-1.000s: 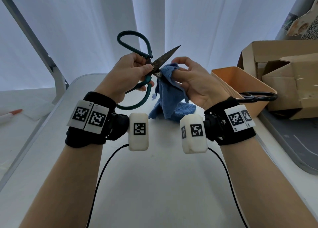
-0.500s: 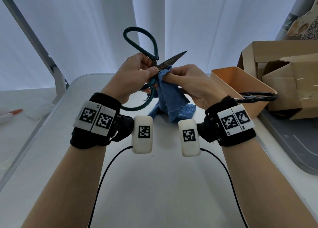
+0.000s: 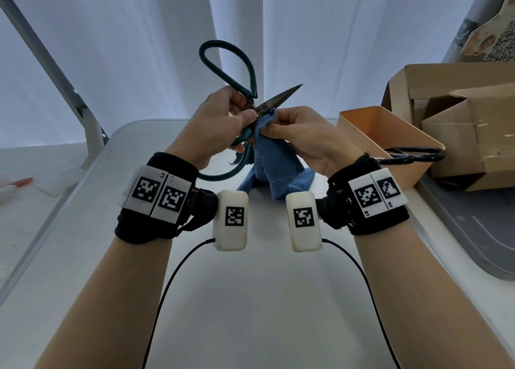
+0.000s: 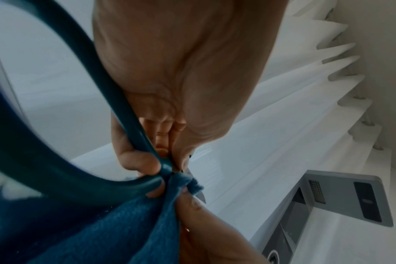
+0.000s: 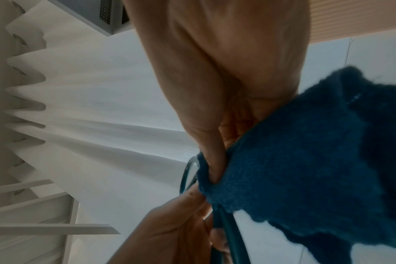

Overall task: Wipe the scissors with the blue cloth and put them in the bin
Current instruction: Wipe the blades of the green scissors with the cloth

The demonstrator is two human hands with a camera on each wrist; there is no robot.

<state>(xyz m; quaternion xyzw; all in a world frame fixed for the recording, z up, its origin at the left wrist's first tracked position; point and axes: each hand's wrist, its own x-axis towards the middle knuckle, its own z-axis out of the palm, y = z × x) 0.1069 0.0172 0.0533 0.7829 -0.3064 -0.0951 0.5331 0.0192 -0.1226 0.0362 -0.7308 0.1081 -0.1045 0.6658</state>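
The left hand [image 3: 220, 123] is clamped on the scissors [image 3: 245, 95] right at the pivot, thumb and fingers pinching where the teal loops meet the blades. That grip likely keeps the tool steady and leaves the dark, spotted blades free, pointing up and away past the right hand's fingers. The right hand [image 3: 301, 137] pinches a fold of the blue cloth [image 3: 276, 168] against the base of the blades, just beside the left thumb, so the two hands are touching or nearly so. I judge this to be the wiping step, starting at the pivot end. The rest of the cloth hangs below the right hand and its lower end rests on the desk [image 3: 250, 299] between the wrists.

The bin [image 3: 370, 134] stands outward of the right hand, near enough for a short reach. Another dark pair of scissors [image 3: 412, 155] already lies across its near rim.

The lower teal loop is partly hidden behind the left hand and the cloth. Whether the blades are fully closed cannot be told. Both wrist views are blurred and dark at the contact point.
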